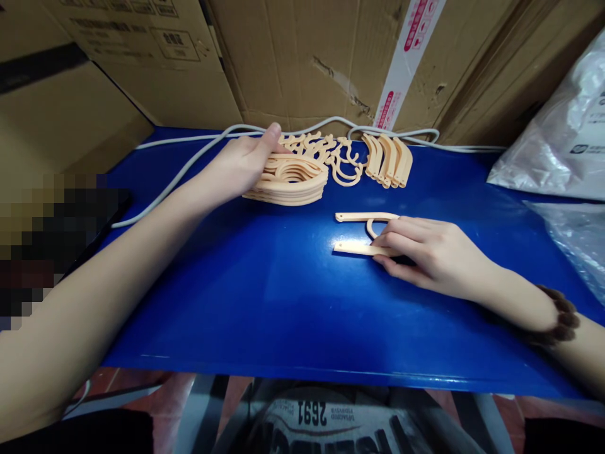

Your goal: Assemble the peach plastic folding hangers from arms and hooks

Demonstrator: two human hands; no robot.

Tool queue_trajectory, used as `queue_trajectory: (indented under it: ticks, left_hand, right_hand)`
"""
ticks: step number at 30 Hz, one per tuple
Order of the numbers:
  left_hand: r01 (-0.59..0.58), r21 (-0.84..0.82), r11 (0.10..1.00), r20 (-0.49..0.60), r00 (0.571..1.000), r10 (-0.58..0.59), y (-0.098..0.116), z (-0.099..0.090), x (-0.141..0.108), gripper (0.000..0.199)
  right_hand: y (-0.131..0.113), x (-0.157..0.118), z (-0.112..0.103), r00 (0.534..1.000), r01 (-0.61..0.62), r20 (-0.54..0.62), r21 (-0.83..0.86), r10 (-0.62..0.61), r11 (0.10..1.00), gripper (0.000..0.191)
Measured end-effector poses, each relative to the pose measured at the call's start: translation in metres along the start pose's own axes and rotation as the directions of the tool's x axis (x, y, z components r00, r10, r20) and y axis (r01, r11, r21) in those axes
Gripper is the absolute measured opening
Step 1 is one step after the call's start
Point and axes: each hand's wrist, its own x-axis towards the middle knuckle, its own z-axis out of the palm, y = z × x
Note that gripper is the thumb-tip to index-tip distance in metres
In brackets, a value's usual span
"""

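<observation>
My left hand (241, 165) reaches to the left end of a stack of cream plastic hanger parts (293, 192), its thumb above and its other fingers mostly hidden. The stack lies near the back of the blue table. Further right, my right hand (420, 252) is closed on a cream hanger part (357, 217) of the same colour. Two straight ends of it point left, and a thin curve shows between them; the rest is covered by my fingers. Loose hanger hooks (347, 175) lie right of the stack. Beside them sits a group of short curved hanger arms (388, 162).
A grey cable (189, 165) runs along the back of the blue table (227, 302). Cardboard boxes (293, 63) stand behind it. Clear plastic bags (562, 139) rest at the right, and a dark object (101, 211) at the left is partly pixelated.
</observation>
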Motion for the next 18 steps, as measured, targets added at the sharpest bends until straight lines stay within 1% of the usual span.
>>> queue_trajectory:
  ticks: [3,5,6,8,9,10,11,13,15,16,18]
  left_hand:
    - [-0.071,-0.007,0.997,-0.047,0.996,0.071,-0.008,-0.003,0.007,0.066]
    - [-0.102,0.003,0.995,-0.083,0.991,0.102,-0.014,-0.007,0.014,0.063]
    - [-0.102,0.017,0.995,-0.111,0.988,0.104,-0.016,-0.009,0.019,0.059]
    - [-0.115,0.084,0.990,-0.123,0.984,0.125,-0.018,-0.013,0.030,0.043]
    - [-0.115,0.137,0.984,-0.106,0.986,0.130,-0.019,-0.014,0.036,0.037]
    - [-0.113,0.170,0.979,-0.092,0.987,0.130,-0.020,-0.015,0.042,0.037]
    - [-0.118,0.183,0.976,-0.051,0.990,0.130,-0.020,-0.015,0.047,0.040]
    - [-0.100,0.167,0.981,0.031,0.995,0.096,-0.023,-0.014,0.058,0.047]
    - [-0.075,0.151,0.986,0.112,0.992,0.058,-0.025,-0.011,0.067,0.046]
    - [-0.070,0.152,0.986,0.140,0.989,0.048,-0.026,-0.009,0.072,0.044]
    - [-0.068,0.160,0.985,0.159,0.986,0.042,-0.028,-0.008,0.079,0.041]
  right_hand:
    - [0.000,0.000,0.000,1.000,-0.002,0.003,-0.005,0.002,1.000,0.018]
    - [0.001,0.000,-0.001,1.000,-0.005,0.007,0.000,0.005,1.000,0.018]
    - [0.001,0.001,-0.001,1.000,-0.008,0.008,0.005,0.008,1.000,0.018]
    - [0.000,0.001,-0.002,1.000,-0.008,0.005,0.005,0.008,1.000,0.018]
    - [0.000,0.002,-0.003,1.000,-0.007,-0.002,-0.003,0.007,1.000,0.018]
    - [0.000,0.002,-0.003,1.000,-0.007,-0.013,-0.014,0.007,1.000,0.017]
    - [0.000,0.002,-0.003,1.000,-0.005,-0.025,-0.021,0.005,1.000,0.016]
    - [0.000,0.002,-0.003,0.999,-0.005,-0.037,-0.015,0.005,1.000,0.015]
    - [0.001,0.001,-0.003,0.999,-0.008,-0.031,0.020,0.009,1.000,0.014]
    - [0.002,0.001,-0.003,1.000,-0.012,-0.024,0.037,0.013,0.999,0.014]
    - [0.002,0.000,-0.003,1.000,-0.022,-0.014,0.056,0.023,0.998,0.014]
